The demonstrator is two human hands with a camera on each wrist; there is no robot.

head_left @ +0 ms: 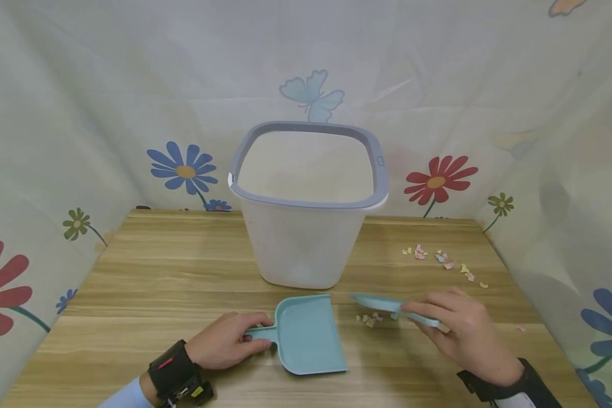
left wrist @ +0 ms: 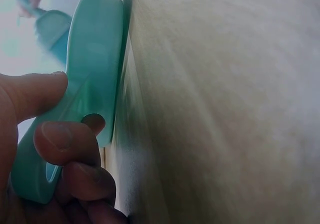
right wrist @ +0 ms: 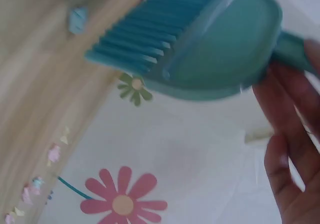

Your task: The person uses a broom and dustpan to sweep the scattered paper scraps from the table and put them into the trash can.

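L hand [head_left: 229,341] had thumb n fingers pinching the handle of a flat teal plastic dustpan [head_left: 308,339], scoop just past the fingertips. R hand [head_left: 461,328] pinched a teal plastic brush [head_left: 379,304] by its handle, tiny pale paper scraps [head_left: 371,321] just beyond those fingers. Tapered white plastic bin [head_left: 303,243] w/ greyish-blue rim stood farther out from both.

The dustpan [head_left: 311,335] and hand brush [head_left: 381,304] looked to me like smooth, glossy plastic, the wastebasket [head_left: 302,243] like matt plastic, the tabletop [head_left: 173,266] like smooth grained wood, the scraps [head_left: 449,265] like paper, the backdrop [head_left: 199,85] like creased cloth.
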